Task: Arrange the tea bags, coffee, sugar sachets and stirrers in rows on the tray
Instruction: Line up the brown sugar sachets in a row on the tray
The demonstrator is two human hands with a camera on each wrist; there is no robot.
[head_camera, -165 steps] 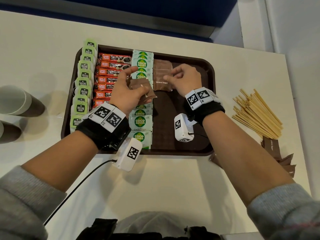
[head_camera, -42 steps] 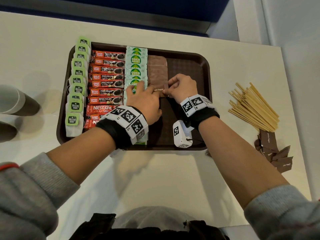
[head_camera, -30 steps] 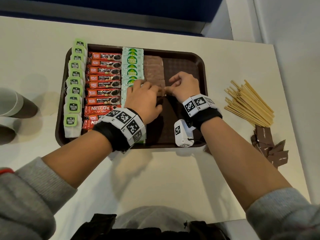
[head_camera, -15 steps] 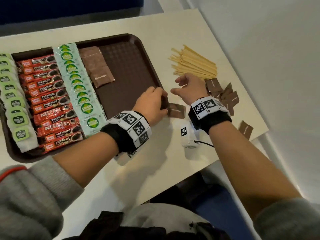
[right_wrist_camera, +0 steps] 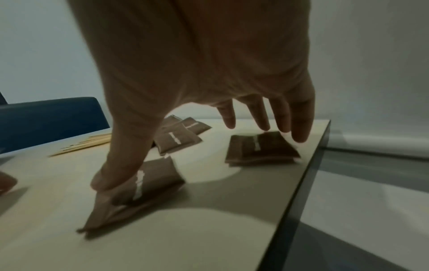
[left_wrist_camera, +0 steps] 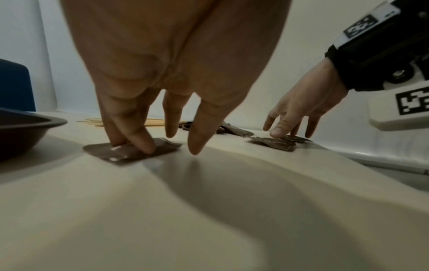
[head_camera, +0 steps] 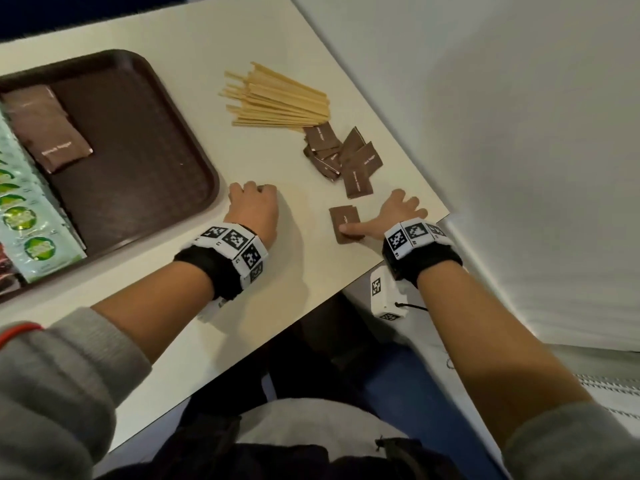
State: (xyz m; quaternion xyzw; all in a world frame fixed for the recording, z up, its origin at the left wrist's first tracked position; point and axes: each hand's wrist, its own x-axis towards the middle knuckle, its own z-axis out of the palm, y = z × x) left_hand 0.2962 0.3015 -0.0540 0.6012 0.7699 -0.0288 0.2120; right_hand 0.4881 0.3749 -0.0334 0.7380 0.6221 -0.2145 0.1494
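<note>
My left hand (head_camera: 254,206) sits on the table just right of the brown tray (head_camera: 145,133). Its thumb and forefinger pinch a flat brown sugar sachet (left_wrist_camera: 162,146), which the hand hides in the head view. My right hand (head_camera: 391,216) is spread by the table's corner. Its thumb (right_wrist_camera: 120,161) presses on another brown sachet (head_camera: 343,216), and its straight fingers hover over one more (right_wrist_camera: 262,148). A loose pile of brown sachets (head_camera: 346,154) lies beyond, with wooden stirrers (head_camera: 280,98) behind it. On the tray lie a short row of brown sachets (head_camera: 52,133) and green sachets (head_camera: 20,216).
The table edge (head_camera: 381,268) runs just under my right wrist, and its right edge is close to my fingers. A pale wall stands to the right. A blue chair back (right_wrist_camera: 51,119) shows beyond the table.
Both hands left the tray's brown sachet row and moved right onto the table. My left hand now covers a loose sachet, and my right thumb has come down on another near the corner.
</note>
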